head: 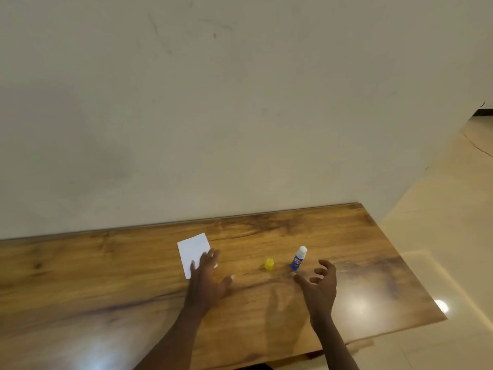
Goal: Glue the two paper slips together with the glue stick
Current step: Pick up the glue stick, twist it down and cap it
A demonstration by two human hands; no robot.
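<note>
White paper point(192, 248) lies flat on the wooden table point(333, 236); I cannot tell whether it is one slip or two stacked. My left hand point(206, 280) rests palm down with spread fingers over the paper's near right corner, hiding that part. A blue glue stick point(298, 259) with white glue exposed stands upright to the right. Its yellow cap point(269, 264) sits on the table just left of it. My right hand point(318, 285) hovers open with curled fingers just right of and nearer than the glue stick, touching nothing.
The table's far edge meets a plain beige wall point(240, 116). The table's right edge drops to a glossy tiled floor point(440, 209). Bare wood stretches to the left of the paper and in front of my hands.
</note>
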